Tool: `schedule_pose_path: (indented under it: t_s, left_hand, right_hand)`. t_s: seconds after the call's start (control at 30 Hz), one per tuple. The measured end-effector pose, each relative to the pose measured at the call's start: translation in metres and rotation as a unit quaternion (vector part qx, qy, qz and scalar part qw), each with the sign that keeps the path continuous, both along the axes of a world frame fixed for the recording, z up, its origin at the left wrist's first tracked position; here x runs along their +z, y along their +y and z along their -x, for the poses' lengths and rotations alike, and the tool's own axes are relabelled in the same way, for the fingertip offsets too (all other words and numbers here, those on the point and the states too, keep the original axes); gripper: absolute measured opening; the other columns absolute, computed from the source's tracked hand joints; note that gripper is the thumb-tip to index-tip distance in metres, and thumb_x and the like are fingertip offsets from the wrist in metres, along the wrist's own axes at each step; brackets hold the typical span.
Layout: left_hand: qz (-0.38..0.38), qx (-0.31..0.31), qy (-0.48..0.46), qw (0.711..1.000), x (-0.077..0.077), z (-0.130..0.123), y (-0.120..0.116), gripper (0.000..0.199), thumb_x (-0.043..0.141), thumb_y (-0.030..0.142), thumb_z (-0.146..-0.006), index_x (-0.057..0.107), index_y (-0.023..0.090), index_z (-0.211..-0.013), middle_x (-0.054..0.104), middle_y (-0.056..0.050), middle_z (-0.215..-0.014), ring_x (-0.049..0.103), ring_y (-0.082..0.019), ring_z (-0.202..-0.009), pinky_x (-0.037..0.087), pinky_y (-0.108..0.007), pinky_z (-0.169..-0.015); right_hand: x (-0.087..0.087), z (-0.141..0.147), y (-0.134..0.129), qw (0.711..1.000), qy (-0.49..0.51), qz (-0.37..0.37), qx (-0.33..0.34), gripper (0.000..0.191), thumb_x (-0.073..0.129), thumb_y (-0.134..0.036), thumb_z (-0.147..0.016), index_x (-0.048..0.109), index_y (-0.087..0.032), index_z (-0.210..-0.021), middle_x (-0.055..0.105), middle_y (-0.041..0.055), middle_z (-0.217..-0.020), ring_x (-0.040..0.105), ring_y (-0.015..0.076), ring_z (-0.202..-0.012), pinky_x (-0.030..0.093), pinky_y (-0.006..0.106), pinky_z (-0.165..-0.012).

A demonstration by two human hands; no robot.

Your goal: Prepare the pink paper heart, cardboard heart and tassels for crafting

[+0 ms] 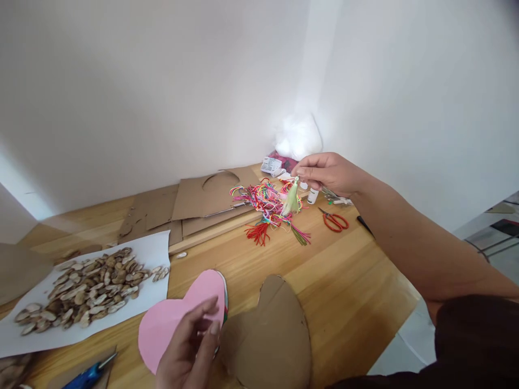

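Note:
My right hand [328,173] is raised over the back of the table, pinching a pale green tassel [291,200] by its top so that its threads hang down. Behind and below it lies a tangled pile of colourful threads and tassels [265,200], with a red tassel [258,232] at its front. My left hand [192,346] hovers over a pink paper heart [162,329], its fingers loosely curled and the thumb apart from them. Beside that hand, on the right, lies a brown cardboard heart [271,329].
Red-handled scissors [334,221] lie right of the threads. Nut shells [101,286] cover a white sheet [158,248] at left. A blue glue gun [87,375] is at front left. Cardboard sheets [158,208], a white bottle [312,195] and white stuffing [300,138] stand toward the wall.

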State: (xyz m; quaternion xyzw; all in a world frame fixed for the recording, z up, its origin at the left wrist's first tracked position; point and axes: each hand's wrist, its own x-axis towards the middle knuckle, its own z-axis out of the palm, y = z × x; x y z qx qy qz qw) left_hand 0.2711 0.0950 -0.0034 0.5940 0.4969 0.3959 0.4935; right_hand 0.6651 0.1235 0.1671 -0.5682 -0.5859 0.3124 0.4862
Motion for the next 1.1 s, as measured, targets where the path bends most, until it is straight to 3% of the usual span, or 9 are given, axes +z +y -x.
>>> schedule_pose_path:
  t_s: [0.1,0.23,0.4,0.5,0.6,0.73,0.83,0.93,1.1]
  left_hand:
    - [-0.091,-0.099,0.042,0.990,0.044,-0.041,0.029,0.067,0.071,0.049,-0.088,0.050,0.028,-0.147,0.070,-0.003,-0.093,0.063,-0.016,-0.070,0.053,-0.028,-0.065]
    - [-0.182,-0.242,-0.031,0.952,0.086,-0.134,0.080,0.094,0.076,0.038,-0.085,0.023,0.031,-0.163,0.059,-0.014,-0.141,0.054,-0.008,-0.059,0.050,-0.026,-0.058]
    - [-0.153,-0.389,0.028,0.908,0.073,-0.202,0.123,0.025,0.063,0.029,-0.089,0.075,0.018,-0.109,0.064,0.001,-0.073,0.049,-0.010,-0.057,0.044,-0.022,-0.056]
    - [-0.145,-0.367,0.047,0.918,0.056,-0.202,0.143,0.010,0.067,0.021,-0.083,0.076,0.017,-0.082,0.059,0.004,-0.060,0.050,-0.011,-0.057,0.044,-0.021,-0.058]
    - [-0.119,-0.310,0.045,0.942,0.050,-0.202,0.167,0.017,0.062,0.021,-0.086,0.076,0.016,-0.092,0.063,0.001,-0.063,0.054,-0.012,-0.055,0.049,-0.024,-0.060]
    - [-0.118,-0.201,0.013,0.972,0.058,-0.210,0.199,0.052,0.064,0.023,-0.089,0.059,0.014,-0.140,0.070,-0.016,-0.125,0.069,-0.017,-0.084,0.056,-0.033,-0.083]
    - [-0.115,-0.138,0.006,0.984,0.064,-0.210,0.210,0.078,0.073,0.025,-0.085,0.041,0.016,-0.156,0.047,-0.024,-0.156,0.070,-0.024,-0.104,0.054,-0.039,-0.094]
    - [-0.101,-0.100,0.014,0.990,0.062,-0.196,0.201,0.077,0.076,0.027,-0.083,0.046,0.014,-0.152,0.043,-0.026,-0.158,0.069,-0.028,-0.108,0.055,-0.042,-0.094]
    - [-0.095,-0.155,0.013,0.983,0.045,-0.143,0.128,0.056,0.068,0.034,-0.088,0.058,0.018,-0.141,0.058,-0.018,-0.146,0.070,-0.024,-0.105,0.057,-0.040,-0.091]
  right_hand:
    - [0.002,0.016,0.004,0.999,-0.001,0.002,0.037,0.027,0.082,-0.045,-0.082,0.076,-0.020,-0.089,0.051,-0.0043,-0.055,0.040,0.0075,-0.050,0.028,0.026,-0.046]
    - [-0.002,0.032,0.009,0.998,-0.032,0.008,0.046,0.027,0.080,-0.044,-0.084,0.075,-0.018,-0.089,0.056,-0.0034,-0.060,0.044,0.0071,-0.052,0.033,0.025,-0.046]
    - [0.001,0.019,-0.007,0.999,-0.040,-0.026,-0.004,0.024,0.079,-0.040,-0.087,0.074,-0.017,-0.088,0.055,-0.0033,-0.058,0.045,0.0071,-0.051,0.034,0.025,-0.047]
    - [0.014,-0.008,-0.033,0.997,-0.039,-0.041,-0.054,0.022,0.078,-0.037,-0.087,0.074,-0.016,-0.088,0.054,-0.0034,-0.054,0.044,0.0072,-0.050,0.031,0.026,-0.046]
    - [0.026,-0.037,-0.059,0.995,-0.088,0.007,-0.042,0.022,0.075,-0.039,-0.088,0.075,-0.018,-0.084,0.053,-0.0032,-0.052,0.042,0.0069,-0.049,0.030,0.026,-0.047]
    - [0.014,-0.054,-0.067,0.955,-0.194,0.195,0.113,0.023,0.074,-0.044,-0.086,0.078,-0.022,-0.081,0.062,0.0000,-0.060,0.048,0.0093,-0.051,0.034,0.026,-0.047]
    - [-0.021,-0.052,-0.039,0.925,-0.252,0.248,0.139,0.017,0.078,-0.041,-0.082,0.080,-0.024,-0.088,0.074,0.0031,-0.078,0.063,0.0156,-0.064,0.046,0.028,-0.057]
    - [-0.059,-0.048,0.010,0.916,-0.329,0.228,0.041,0.015,0.083,-0.033,-0.077,0.080,-0.024,-0.089,0.077,0.0028,-0.087,0.069,0.0198,-0.080,0.050,0.029,-0.068]
    - [-0.096,-0.045,0.088,0.896,-0.377,0.224,-0.076,0.030,0.067,-0.040,-0.097,0.070,-0.018,-0.116,0.070,0.0074,-0.119,0.068,0.0235,-0.104,0.058,0.041,-0.089]
